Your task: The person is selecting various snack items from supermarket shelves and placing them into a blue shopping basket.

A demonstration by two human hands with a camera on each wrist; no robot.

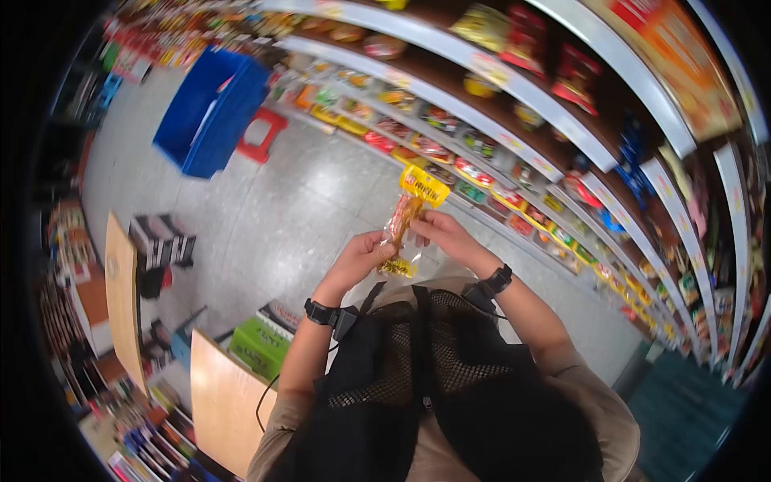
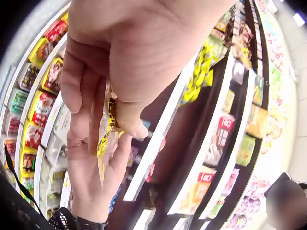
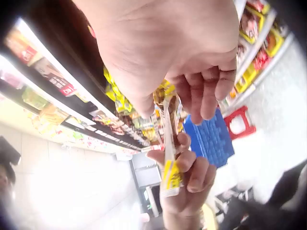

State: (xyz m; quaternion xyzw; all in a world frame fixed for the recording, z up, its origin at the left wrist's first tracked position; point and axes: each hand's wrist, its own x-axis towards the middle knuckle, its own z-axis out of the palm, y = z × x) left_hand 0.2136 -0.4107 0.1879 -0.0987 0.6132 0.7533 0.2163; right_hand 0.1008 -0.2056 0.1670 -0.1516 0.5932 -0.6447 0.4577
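Between my two hands is a long snack packet (image 1: 424, 183) with yellow printed ends and a see-through middle that shows reddish-brown food. My left hand (image 1: 359, 259) pinches its lower part, thumb on top. From the other side my right hand (image 1: 450, 234) grips the packet around its middle with thumb and fingers. The left wrist view has the packet (image 2: 103, 143) edge-on between both hands. A clear and yellow end of the packet (image 3: 171, 178) sticks out past the left fingers in the right wrist view.
Shelves (image 1: 514, 145) of packaged snacks run along the right. On the grey floor (image 1: 297, 193) stand a blue bin (image 1: 210, 112) and a red stool (image 1: 263, 135). Wooden panels (image 1: 221, 402), a green box (image 1: 259, 350) and stacked goods lie at the left. A dark green surface (image 1: 683, 410) is at lower right.
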